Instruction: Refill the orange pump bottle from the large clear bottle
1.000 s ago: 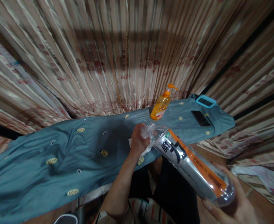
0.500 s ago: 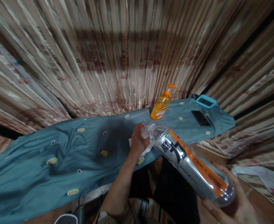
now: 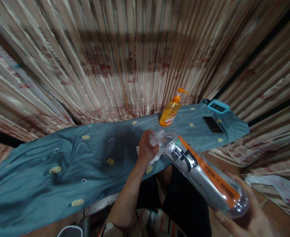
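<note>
A large clear plastic bottle [image 3: 196,168] with an orange and silver label lies slanted in front of me, its neck to the upper left. My left hand [image 3: 147,144] is closed at the neck, most of its fingers hidden behind the hand. Something white and thin, like a tissue [image 3: 155,159], shows on both sides of that hand; whether the hand grips it is unclear. At the lower right, my right hand [image 3: 248,210] holds the bottle's base, thumb underneath and fingers around the far side.
An orange pump bottle [image 3: 170,112] stands on the teal patterned cloth [image 3: 97,164] just beyond my left hand. Farther right lie a dark phone [image 3: 212,125] and a light-blue framed device [image 3: 218,106]. Pleated curtains [image 3: 125,65] hang close behind the cloth-covered surface.
</note>
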Demonstrator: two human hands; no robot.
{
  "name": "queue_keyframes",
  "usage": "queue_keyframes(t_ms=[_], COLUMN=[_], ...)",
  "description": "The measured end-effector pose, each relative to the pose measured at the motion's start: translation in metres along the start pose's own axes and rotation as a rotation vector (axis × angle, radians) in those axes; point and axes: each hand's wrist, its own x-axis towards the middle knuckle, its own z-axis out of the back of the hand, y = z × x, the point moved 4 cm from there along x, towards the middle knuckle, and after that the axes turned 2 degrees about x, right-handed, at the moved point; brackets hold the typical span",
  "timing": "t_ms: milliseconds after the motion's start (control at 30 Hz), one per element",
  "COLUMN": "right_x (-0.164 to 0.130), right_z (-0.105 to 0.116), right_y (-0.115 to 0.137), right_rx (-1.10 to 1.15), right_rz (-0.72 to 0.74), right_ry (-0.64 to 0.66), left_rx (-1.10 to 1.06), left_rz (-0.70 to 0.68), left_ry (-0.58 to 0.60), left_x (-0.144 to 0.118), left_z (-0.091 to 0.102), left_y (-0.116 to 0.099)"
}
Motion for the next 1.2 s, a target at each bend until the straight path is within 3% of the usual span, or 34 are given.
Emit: queue_keyframes(t_ms=[1033,1200], right_x=[-0.001,0.002], right_z=[-0.002,0.005], right_y=[0.014,-0.003], right_rx=[-0.045,-0.052], right_rz=[0.019,0.053], right_ry=[-0.012,0.003], left_rx=[-0.006,0.014], left_rz=[0.025,0.030], left_ry=[-0.018,-0.001], left_x=[0.000,0.000], left_z=[-0.001,0.000], left_y=[0.000,-0.001])
